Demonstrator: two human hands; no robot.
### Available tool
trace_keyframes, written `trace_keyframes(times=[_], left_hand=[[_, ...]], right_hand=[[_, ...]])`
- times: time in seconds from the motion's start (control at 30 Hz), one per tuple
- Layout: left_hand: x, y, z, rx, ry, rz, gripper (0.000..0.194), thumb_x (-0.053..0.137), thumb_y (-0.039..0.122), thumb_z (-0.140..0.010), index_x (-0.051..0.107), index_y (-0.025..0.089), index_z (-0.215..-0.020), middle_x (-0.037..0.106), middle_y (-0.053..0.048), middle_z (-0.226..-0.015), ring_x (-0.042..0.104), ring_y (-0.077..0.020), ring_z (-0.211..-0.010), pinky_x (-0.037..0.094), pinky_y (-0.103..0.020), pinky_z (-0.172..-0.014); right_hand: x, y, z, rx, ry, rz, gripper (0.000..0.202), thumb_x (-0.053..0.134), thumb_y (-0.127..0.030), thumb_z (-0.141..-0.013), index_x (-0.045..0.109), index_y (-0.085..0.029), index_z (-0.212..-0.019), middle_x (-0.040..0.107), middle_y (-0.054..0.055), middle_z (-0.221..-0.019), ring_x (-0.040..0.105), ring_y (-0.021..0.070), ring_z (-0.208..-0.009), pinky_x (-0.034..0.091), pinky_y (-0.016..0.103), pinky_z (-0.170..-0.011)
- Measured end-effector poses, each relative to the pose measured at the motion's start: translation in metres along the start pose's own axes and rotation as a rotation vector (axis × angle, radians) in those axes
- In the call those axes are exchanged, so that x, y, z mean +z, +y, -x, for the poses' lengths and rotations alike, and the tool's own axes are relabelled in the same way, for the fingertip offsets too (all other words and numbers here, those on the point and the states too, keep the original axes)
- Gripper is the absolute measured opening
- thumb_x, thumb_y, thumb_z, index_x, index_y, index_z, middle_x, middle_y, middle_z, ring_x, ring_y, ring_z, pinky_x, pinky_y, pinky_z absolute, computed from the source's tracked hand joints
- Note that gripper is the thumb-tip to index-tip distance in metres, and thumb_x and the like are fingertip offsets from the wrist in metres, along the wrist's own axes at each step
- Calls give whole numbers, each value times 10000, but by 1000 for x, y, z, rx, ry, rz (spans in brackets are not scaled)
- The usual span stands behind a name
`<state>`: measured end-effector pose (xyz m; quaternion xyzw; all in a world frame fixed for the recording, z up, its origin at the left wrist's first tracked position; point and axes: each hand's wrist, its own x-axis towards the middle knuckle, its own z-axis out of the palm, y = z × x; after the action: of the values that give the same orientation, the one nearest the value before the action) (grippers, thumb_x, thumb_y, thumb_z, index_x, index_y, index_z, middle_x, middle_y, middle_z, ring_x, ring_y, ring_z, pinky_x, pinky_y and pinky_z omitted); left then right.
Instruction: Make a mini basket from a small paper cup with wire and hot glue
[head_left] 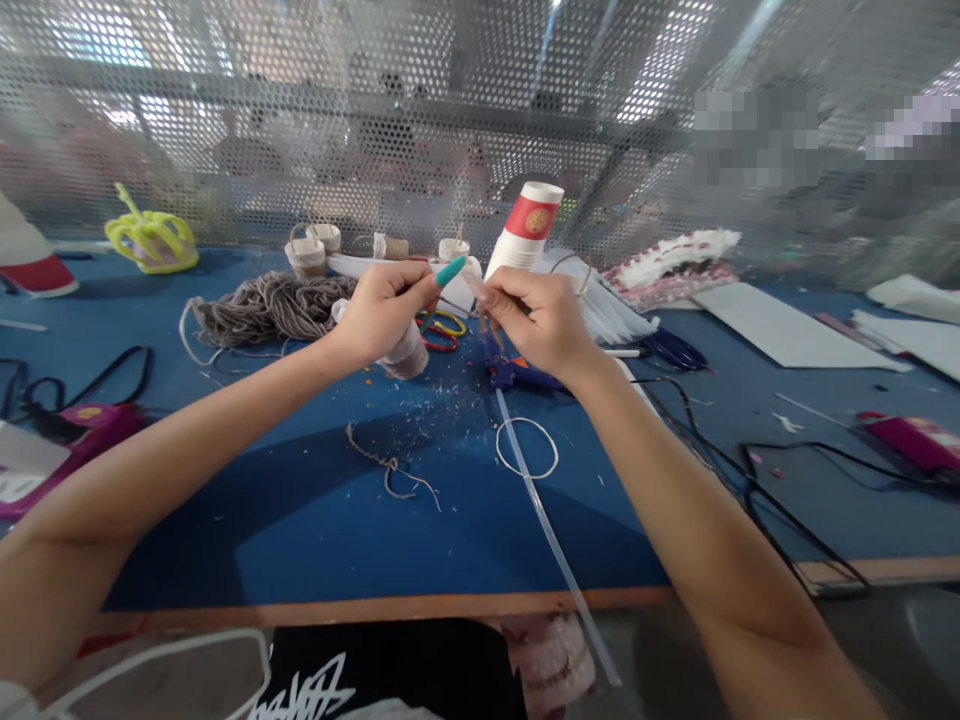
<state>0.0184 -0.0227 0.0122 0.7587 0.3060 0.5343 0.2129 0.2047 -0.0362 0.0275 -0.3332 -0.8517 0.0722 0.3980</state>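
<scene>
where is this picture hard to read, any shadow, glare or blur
Head view: shadows darken parts of the table; head view: glare streaks the mesh, with blur behind it; head view: pixelated patches, upper right; head view: left hand and right hand fairly clear.

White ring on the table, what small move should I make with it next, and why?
Once your right hand is free, I'd probably slide the white ring away from the clear glue stick: they overlap, and the stick leads up to the blue glue gun, so lifting the gun could snag the ring.
</scene>
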Motion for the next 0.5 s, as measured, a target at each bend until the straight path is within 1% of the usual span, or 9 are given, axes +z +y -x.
trace_keyframes(times=[0.17,0.3,0.4,0.5], left_hand=[[1,2,-1,9,-26,39,430,507,361,-862,436,170,-483,377,44,-453,357,-68,-452,334,-207,-461],[1,3,-1,-19,-32,84,421,523,377,-841,441,174,-481,388,35,-460,352,-71,-455,323,-210,-447],[1,4,-1,-31,-15,114,409,531,379,-830,441,176,-487,395,30,-473,347,-72,-456,318,-215,-443],[1,2,-1,-43,14,106,413,531,408,-826,439,177,-497,393,28,-483,338,-73,-459,301,-218,-435]], right_hand=[[18,8,2,181,-11,-417,406,499,-540,-839,492,-205,-610,479,-40,-499,419,72,-434,319,240,-450],[41,5,7,329,43,-739,375,539,-557,-799,480,-220,-643,493,-60,-484,376,61,-345,221,238,-352],[55,-2,12,431,43,-968,354,553,-536,-788,463,-226,-642,462,-75,-466,335,59,-328,183,243,-341],[61,-11,15,515,28,-1128,333,583,-502,-760,440,-228,-637,394,-87,-455,284,59,-362,188,237,-362]])
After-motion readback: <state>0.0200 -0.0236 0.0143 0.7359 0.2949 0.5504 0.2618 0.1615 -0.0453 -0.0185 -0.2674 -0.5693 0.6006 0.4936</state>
